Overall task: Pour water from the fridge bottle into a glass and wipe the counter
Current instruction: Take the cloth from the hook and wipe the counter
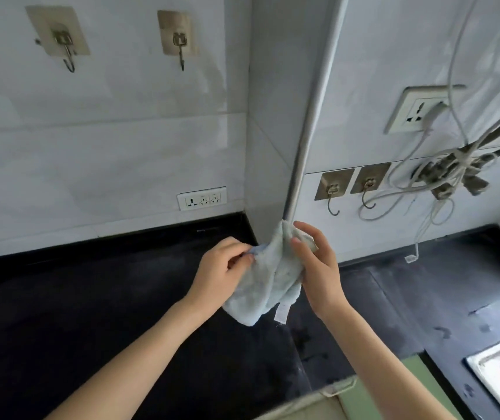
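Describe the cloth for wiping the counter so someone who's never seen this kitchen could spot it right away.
Find the black counter where the two tiled walls meet at a corner. Just above it, in front of the vertical pipe, the left hand and right hand hold a pale blue fluffy cloth between them. It is the only soft thing there, with a small white tag at its lower edge.

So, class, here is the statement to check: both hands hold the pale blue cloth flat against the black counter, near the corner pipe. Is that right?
Not quite. The head view shows the left hand and right hand holding the pale blue cloth up in the air above the black counter, not flat against it. It is near the corner pipe.
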Demonstrator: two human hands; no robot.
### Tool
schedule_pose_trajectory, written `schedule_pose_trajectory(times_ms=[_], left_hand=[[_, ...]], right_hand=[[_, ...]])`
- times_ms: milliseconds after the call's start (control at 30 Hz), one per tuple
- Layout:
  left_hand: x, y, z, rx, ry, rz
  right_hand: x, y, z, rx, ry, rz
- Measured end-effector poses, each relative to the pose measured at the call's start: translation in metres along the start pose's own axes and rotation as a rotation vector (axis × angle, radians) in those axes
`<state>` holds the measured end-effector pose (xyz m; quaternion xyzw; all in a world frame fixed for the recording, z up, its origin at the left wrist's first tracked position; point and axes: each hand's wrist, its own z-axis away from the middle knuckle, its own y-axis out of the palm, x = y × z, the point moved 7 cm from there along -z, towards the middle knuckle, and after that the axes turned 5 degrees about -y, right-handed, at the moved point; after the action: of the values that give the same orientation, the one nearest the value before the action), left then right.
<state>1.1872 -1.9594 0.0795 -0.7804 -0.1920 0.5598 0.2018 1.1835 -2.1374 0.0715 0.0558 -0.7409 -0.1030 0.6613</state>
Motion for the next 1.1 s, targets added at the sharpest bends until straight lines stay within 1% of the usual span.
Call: schedule_pose_trajectory(times_ms=[100, 167, 200, 267, 367, 433, 500, 600, 633, 700, 733, 800, 867, 967, 1033, 1100], left_hand=[[-0.011, -0.009, -0.010, -0.089, 0.017, 0.018], [-0.016, -0.010, -0.016, -0.119, -0.035, 0.104], [-0.019, -0.007, -0.020, -0.103, -0.068, 0.160], [-0.025, 0.002, -0.029, -0.026, -0.134, 0.230], [-0.033, 0.024, -0.042, 0.173, -0.220, 0.269], [-0.037, 0.042, -0.048, 0.289, -0.244, 0.254], [-0.040, 0.057, -0.052, 0.369, -0.257, 0.201], [-0.040, 0.075, -0.058, 0.463, -0.284, 0.064], [-0.040, 0.080, -0.061, 0.474, -0.285, 0.044], [-0.038, 0.087, -0.069, 0.437, -0.312, 0.095], [-0.039, 0.089, -0.072, 0.404, -0.339, 0.147], [-0.041, 0.094, -0.076, 0.343, -0.405, 0.303], [-0.043, 0.100, -0.077, 0.274, -0.513, 0.519], [-0.042, 0.115, -0.083, 0.189, -0.688, 0.851], [-0.040, 0.125, -0.084, 0.135, -0.806, 0.946], [-0.039, 0.138, -0.084, 0.132, -0.881, 1.032]], right_hand=[[0.016, -0.025, -0.003, -0.038, -0.093, 0.082], [0.025, -0.039, -0.004, -0.064, -0.135, 0.140], [0.028, -0.046, -0.005, -0.069, -0.148, 0.174], [0.032, -0.054, -0.006, -0.041, -0.152, 0.245], [0.038, -0.068, -0.013, -0.018, -0.142, 0.361], [0.044, -0.082, -0.021, -0.043, -0.111, 0.435], [0.048, -0.094, -0.032, -0.008, -0.082, 0.505], [0.049, -0.108, -0.047, 0.067, -0.035, 0.659], [0.047, -0.112, -0.052, 0.075, -0.010, 0.722], [0.044, -0.119, -0.059, 0.074, 0.025, 0.818], [0.042, -0.122, -0.062, 0.067, 0.020, 0.809], [0.041, -0.123, -0.066, 0.036, -0.020, 0.683], [0.043, -0.122, -0.070, -0.016, -0.062, 0.556], [0.042, -0.118, -0.077, -0.093, -0.069, 0.417], [0.036, -0.115, -0.084, -0.166, -0.052, 0.356], [0.022, -0.115, -0.092, -0.244, 0.010, 0.302]])
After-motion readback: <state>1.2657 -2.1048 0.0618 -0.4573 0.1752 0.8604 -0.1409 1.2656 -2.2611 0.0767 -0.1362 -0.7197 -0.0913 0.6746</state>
